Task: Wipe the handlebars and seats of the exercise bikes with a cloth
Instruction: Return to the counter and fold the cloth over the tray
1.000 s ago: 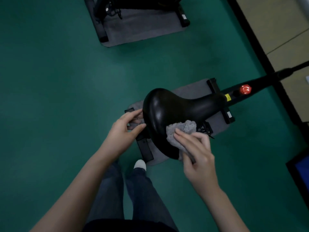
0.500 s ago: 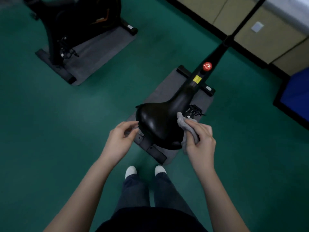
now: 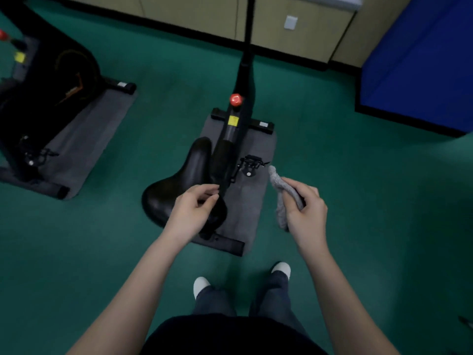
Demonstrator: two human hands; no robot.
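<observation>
head view: looking down on an exercise bike (image 3: 238,119) standing on a grey mat (image 3: 256,201) on a green floor (image 3: 332,162).

- seat (image 3: 179,185): black, glossy, wide end near and to the left, narrow nose pointing far, beside the bike's frame.
- left hand (image 3: 194,208): lies over the near right part of the seat, fingers curled, thumb and forefinger close together near the seat's right edge. cannot tell whether it grips the edge or only rests there.
- right hand (image 3: 304,206): clenched round a grey cloth (image 3: 279,185), bunched. one end of the cloth sticks out far of the fingers, the other hangs below the palm.
- cloth position: right of the seat and apart from it, over the right edge of the mat, just near of the pedal (image 3: 252,163). not touching the bike.
- frame carries a red knob (image 3: 235,99) and, just near of it, a yellow label (image 3: 233,120). its black stem runs far and out of the top of the view.
- second bike (image 3: 46,80): far left, on its own grey mat (image 3: 84,139), well apart from the first.
- far right: blue pad (image 3: 422,60). far edge: beige wall panels (image 3: 192,14) with a dark skirting.
- near centre: person's legs in dark trousers, two white shoes (image 3: 201,284) on the floor, just near of the mat.
</observation>
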